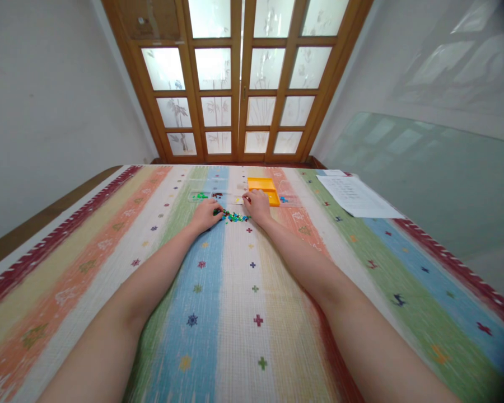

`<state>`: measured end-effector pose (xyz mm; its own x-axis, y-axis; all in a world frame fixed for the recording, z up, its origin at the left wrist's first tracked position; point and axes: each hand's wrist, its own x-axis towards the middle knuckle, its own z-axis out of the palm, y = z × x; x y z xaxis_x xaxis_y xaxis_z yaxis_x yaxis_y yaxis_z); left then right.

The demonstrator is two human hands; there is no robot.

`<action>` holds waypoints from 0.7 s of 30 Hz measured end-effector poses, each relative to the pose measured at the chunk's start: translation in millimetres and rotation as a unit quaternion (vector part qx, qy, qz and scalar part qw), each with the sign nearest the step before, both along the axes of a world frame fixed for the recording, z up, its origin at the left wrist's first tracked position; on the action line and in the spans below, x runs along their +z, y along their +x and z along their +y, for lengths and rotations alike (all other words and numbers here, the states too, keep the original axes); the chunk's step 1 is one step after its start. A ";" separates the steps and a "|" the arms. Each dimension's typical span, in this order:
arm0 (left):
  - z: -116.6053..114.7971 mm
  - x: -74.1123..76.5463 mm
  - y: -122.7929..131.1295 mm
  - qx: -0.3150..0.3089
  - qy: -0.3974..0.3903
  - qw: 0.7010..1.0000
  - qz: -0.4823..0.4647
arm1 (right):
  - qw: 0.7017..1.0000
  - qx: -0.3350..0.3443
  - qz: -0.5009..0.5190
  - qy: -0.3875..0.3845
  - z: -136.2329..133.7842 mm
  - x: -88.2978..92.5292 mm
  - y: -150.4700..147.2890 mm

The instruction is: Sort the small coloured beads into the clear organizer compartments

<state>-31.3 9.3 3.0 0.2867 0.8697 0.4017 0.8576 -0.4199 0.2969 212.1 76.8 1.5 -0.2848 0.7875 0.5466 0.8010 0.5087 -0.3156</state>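
A pile of small green, blue and dark pieces (235, 216) lies on the striped cloth between my two hands. My left hand (205, 215) rests at the pile's left end, its fingers curled together; whatever they may hold is too small to make out. My right hand (258, 207) is just beyond the pile's right side, in front of the yellow box (261, 183). Its thumb and fingers are pinched together near a few yellow pieces (237, 200); anything between them is hidden. Green pieces (200, 196) and dark red pieces (217, 195) sit sorted in clear containers behind my left hand.
Blue pieces (284, 199) lie in a clear container right of the yellow box. White paper sheets (355, 196) lie at the table's far right. A striped tablecloth (239, 313) covers the table. Wooden glazed doors (239, 84) stand behind it, with walls on both sides.
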 end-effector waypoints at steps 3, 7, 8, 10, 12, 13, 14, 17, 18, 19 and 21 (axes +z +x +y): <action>-0.4 0.0 0.8 -0.003 0.000 1.000 -0.002 | 0.999 0.030 -0.011 -0.024 5.5 5.1 10.3; 0.4 0.5 -0.8 -0.013 -0.004 1.000 -0.008 | 0.986 0.136 -0.053 -0.078 10.9 13.4 31.8; 0.8 0.4 -1.4 -0.015 -0.005 1.000 -0.008 | 0.981 0.155 -0.073 -0.093 11.0 15.2 36.1; 1.7 0.1 -2.5 -0.018 -0.008 1.000 -0.009 | 0.970 0.175 -0.118 -0.117 10.0 18.2 41.3; 2.3 -0.3 -3.4 -0.021 -0.009 1.000 -0.010 | 0.963 0.175 -0.160 -0.130 8.4 19.9 42.0; 2.5 -0.6 -3.8 -0.022 -0.007 1.000 -0.011 | 0.960 0.171 -0.176 -0.133 7.7 20.2 41.2; 2.8 -0.9 -4.2 -0.023 -0.006 1.000 -0.012 | 0.959 0.166 -0.188 -0.133 7.2 20.1 40.1; 4.3 -1.8 -5.8 -0.018 0.002 1.000 -0.021 | 0.958 0.153 -0.203 -0.129 7.3 18.1 37.7; 5.1 -2.2 -6.6 -0.014 0.003 1.000 -0.025 | 0.959 0.151 -0.203 -0.126 7.7 17.0 37.5; 5.9 -2.6 -7.6 -0.010 0.004 1.000 -0.028 | 0.960 0.149 -0.203 -0.125 8.2 15.9 37.6; 7.5 -3.3 -9.9 -0.004 0.004 0.999 -0.032 | 0.961 0.145 -0.201 -0.123 9.1 13.5 38.1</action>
<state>-41.2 16.7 -0.3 0.2680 0.8643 0.4257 0.8336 -0.4295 0.3472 250.2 85.9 15.0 -0.6606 0.7348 0.1536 0.7196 0.6782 -0.1495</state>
